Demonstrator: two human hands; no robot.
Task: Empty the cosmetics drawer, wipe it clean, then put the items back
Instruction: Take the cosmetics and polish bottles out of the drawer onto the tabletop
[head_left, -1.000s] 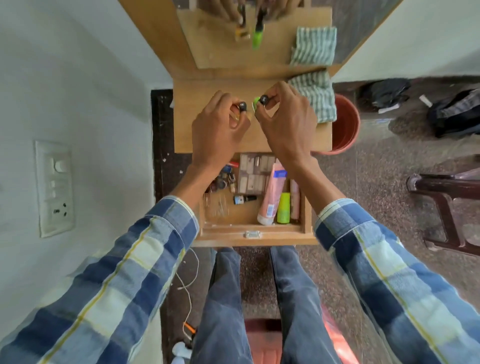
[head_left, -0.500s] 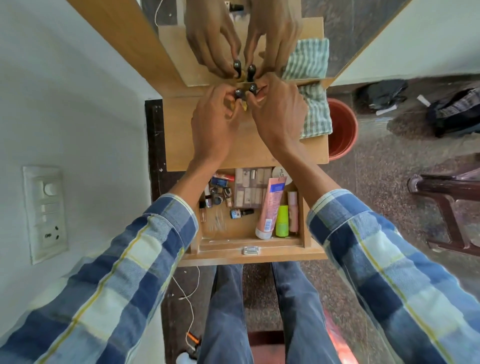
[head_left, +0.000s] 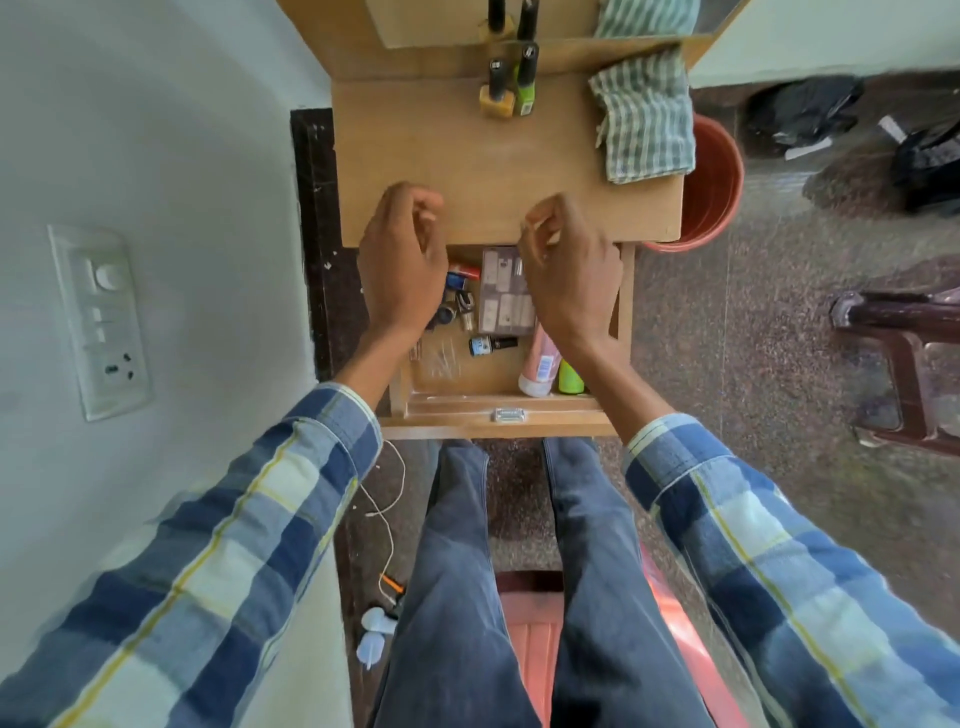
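Observation:
The wooden drawer (head_left: 498, 415) stands pulled out below the tabletop (head_left: 467, 171). Inside lie a pink tube (head_left: 540, 364), a green bottle (head_left: 570, 378), a small blue bottle (head_left: 491, 344), a grey palette (head_left: 505, 299) and several small items. Two nail polish bottles, a yellow one (head_left: 497, 92) and a green one (head_left: 525, 83), stand upright at the back of the tabletop near the mirror. My left hand (head_left: 402, 265) and my right hand (head_left: 569, 270) hover over the drawer's back part, fingers loosely curled, holding nothing.
A green checked cloth (head_left: 644, 119) lies on the tabletop's right side. An orange bucket (head_left: 714, 182) stands on the floor to the right, a dark chair (head_left: 904, 358) farther right. A wall with a switchboard (head_left: 101, 322) is on the left. A cable (head_left: 387, 514) trails on the floor.
Both hands set the two nail polish bottles down at the back of the tabletop, let go, and drew back toward the drawer.

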